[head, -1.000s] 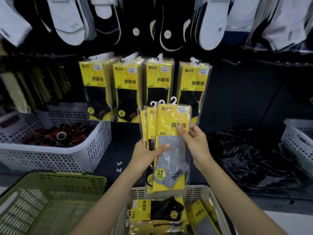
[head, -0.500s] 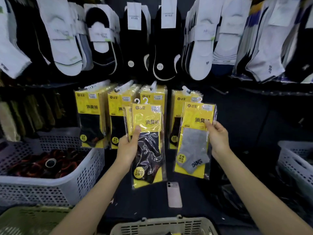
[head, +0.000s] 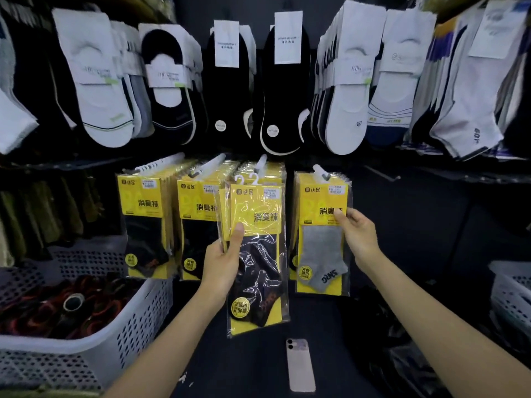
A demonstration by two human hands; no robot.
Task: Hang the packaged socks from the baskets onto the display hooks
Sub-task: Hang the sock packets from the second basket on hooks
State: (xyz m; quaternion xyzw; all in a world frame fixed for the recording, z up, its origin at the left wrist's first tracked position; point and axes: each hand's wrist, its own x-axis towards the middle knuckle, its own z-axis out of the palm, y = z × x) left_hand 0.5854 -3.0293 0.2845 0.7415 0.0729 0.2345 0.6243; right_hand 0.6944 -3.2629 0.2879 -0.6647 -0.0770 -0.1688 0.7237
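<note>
We have the grey pack [head: 321, 251] seemingly on the hook [head: 319, 170] above our right hand [head: 360, 239], which pinches its edge. Our left hand [head: 222, 262] grips black packs [head: 258, 214], not yet hung.

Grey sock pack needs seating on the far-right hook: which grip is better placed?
Right. The right grip pinches the edge of the grey sock pack, whose top is at the far-right hook. The left grip is full, holding the dark-sock packs.
</note>
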